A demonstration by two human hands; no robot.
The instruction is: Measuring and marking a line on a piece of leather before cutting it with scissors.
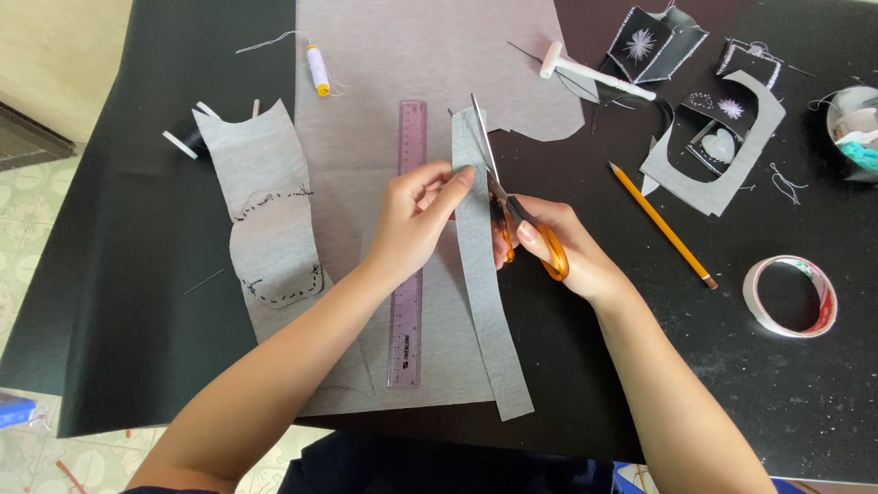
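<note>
From the head camera, the left hand [413,220] pinches the grey fabric strip [485,302] near its far end, fingers closed on the cloth, at the table's middle just right of the purple ruler [408,265]. The right hand [549,247] grips orange-handled scissors [512,206], blades apparently part-open along the strip's edge. The strip looks light, limp and likely to sag; holding close beside the blades should keep it taut.

From my feed, my left hand [416,220] covers the ruler's [407,302] middle, my right hand [549,247] hides part of the scissors' [512,215] handles, and the bowl [855,128] is cut off by the right edge.
</note>
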